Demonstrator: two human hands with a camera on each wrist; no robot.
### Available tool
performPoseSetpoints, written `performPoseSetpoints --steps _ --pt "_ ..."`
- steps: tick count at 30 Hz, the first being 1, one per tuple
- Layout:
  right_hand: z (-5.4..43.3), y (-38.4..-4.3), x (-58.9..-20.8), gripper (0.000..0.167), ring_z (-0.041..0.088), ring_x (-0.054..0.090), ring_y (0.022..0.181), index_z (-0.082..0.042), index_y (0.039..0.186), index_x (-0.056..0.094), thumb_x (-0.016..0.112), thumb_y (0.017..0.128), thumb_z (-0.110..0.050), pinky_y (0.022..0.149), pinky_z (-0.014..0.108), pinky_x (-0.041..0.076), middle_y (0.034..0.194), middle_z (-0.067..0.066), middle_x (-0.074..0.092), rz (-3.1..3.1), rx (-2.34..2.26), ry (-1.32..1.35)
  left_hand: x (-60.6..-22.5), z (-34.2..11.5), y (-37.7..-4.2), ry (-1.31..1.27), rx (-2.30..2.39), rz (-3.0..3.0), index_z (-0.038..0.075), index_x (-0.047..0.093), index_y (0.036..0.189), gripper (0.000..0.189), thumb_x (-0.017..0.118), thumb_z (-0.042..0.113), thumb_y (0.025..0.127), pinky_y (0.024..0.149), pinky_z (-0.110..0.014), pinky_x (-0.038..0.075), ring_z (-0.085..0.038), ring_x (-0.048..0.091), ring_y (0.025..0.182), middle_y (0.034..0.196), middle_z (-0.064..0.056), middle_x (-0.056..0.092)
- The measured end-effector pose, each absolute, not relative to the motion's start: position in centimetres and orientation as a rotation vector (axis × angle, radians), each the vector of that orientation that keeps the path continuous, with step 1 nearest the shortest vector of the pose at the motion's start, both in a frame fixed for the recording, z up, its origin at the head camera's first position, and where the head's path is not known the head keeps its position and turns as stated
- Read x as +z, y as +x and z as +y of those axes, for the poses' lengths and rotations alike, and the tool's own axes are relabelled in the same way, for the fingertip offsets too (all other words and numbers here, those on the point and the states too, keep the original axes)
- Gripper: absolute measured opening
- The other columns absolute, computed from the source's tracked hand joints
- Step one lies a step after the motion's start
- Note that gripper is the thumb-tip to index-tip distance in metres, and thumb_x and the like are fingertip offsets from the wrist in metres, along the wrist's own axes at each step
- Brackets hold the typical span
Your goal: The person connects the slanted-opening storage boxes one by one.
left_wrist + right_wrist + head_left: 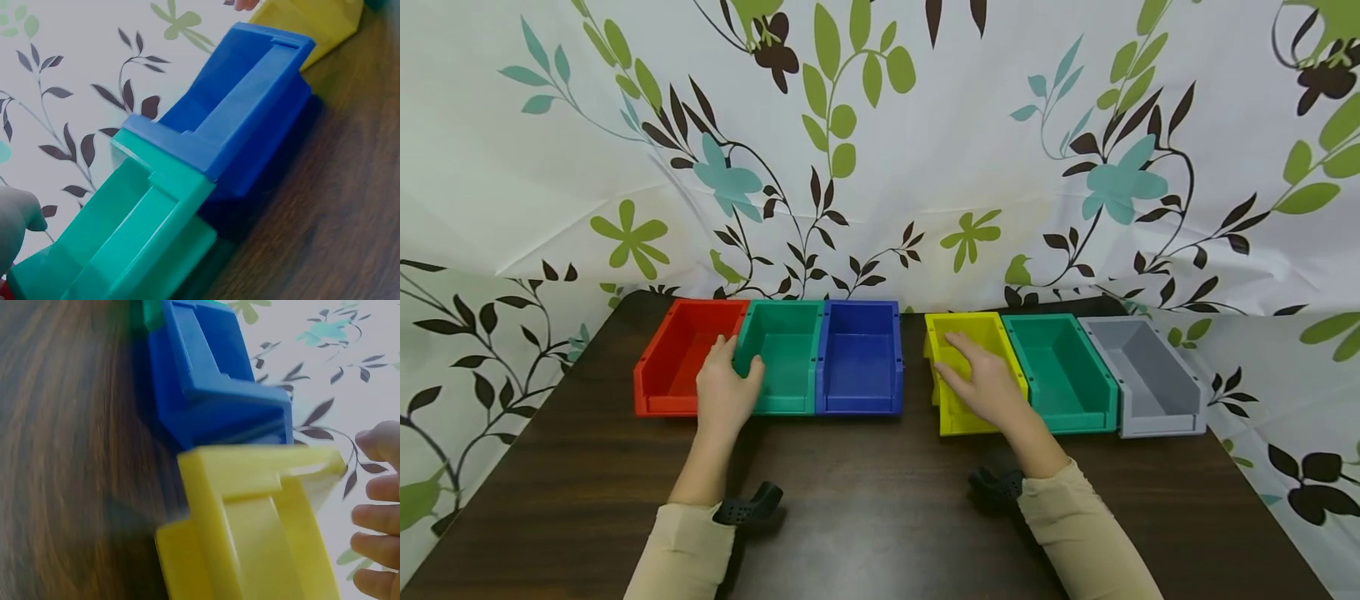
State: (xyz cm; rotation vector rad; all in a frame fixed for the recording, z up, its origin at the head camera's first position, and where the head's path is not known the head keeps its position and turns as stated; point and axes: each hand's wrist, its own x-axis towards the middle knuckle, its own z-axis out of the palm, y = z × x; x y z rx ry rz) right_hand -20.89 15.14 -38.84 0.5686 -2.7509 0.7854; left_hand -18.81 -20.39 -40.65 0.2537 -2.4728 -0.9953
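Note:
My left hand (pixel 726 387) hovers over the side walls where a red bin (pixel 658 392) meets a green bin (pixel 790 358), its thumb spread apart from the fingers. Over a yellow bin (pixel 973 421) is my right hand (pixel 988 383), fingers extended and thumb apart. Neither hand holds anything. In the right wrist view the fingertips (pixel 375 550) appear beside the yellow bin's wall. The left wrist view catches only the left thumb (pixel 19 219) near the green bin's edge.
A blue bin (pixel 861 358) adjoins the green one, with a gap before the yellow bin. Right of the yellow stand a second green bin (pixel 1063 367) and a grey bin (pixel 1146 375). All sit along the back of the dark wooden table (pixel 865 517), before a leaf-patterned cloth (pixel 887 208).

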Motion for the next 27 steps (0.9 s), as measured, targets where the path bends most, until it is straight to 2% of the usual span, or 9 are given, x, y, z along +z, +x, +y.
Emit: performPoseSetpoints --steps 4,8,16,22,27 --pt "15.9 -20.9 -38.6 0.053 0.035 0.050 0.126 -0.004 0.135 0.051 0.057 0.093 -0.037 0.102 0.050 0.042 0.136 0.019 0.053 -2.769 0.750 0.484 -40.5 -19.6 -18.7 0.208 -0.929 -2.480 -0.010 0.050 0.130 0.051 0.061 0.017 0.088 0.109 -0.061 0.023 -0.049 0.035 0.132 0.140 -0.031 0.042" --pt "16.6 -20.9 -38.2 0.055 0.036 0.050 0.124 -0.004 0.136 0.049 0.057 0.092 -0.036 0.101 0.051 0.042 0.136 0.019 0.053 -2.767 0.727 0.409 -40.6 -18.7 -18.7 0.144 -0.845 -2.458 -0.009 0.053 0.128 0.050 0.062 0.018 0.087 0.109 -0.062 0.021 -0.049 0.038 0.130 0.138 -0.030 0.046" --pt "17.6 -21.1 -37.3 0.056 0.037 0.048 0.126 -0.002 0.136 0.047 0.057 0.092 -0.035 0.103 0.052 0.040 0.137 0.020 0.052 -2.763 0.725 0.290 -40.9 -16.0 -19.2 -0.038 -0.878 -2.387 -0.010 0.057 0.123 0.046 0.064 0.016 0.086 0.107 -0.061 0.027 -0.047 0.046 0.125 0.130 -0.030 0.053" --pt "18.1 -21.2 -36.8 0.059 0.037 0.044 0.129 -0.002 0.139 0.043 0.054 0.093 -0.037 0.105 0.052 0.037 0.140 0.020 0.048 -2.838 0.768 0.189 -40.7 -13.9 -19.9 -0.063 -0.977 -2.476 -0.009 0.056 0.125 0.048 0.062 0.020 0.088 0.098 -0.054 0.043 -0.042 0.054 0.118 0.126 -0.027 0.058" --pt "18.6 -21.2 -36.8 0.059 0.038 0.041 0.131 -0.002 0.140 0.042 0.053 0.094 -0.038 0.107 0.053 0.035 0.142 0.021 0.045 -2.849 0.840 0.164 -40.3 -12.7 -20.5 -0.020 -1.026 -2.563 -0.009 0.055 0.126 0.049 0.061 0.020 0.087 0.091 -0.052 0.049 -0.040 0.057 0.114 0.123 -0.028 0.059"
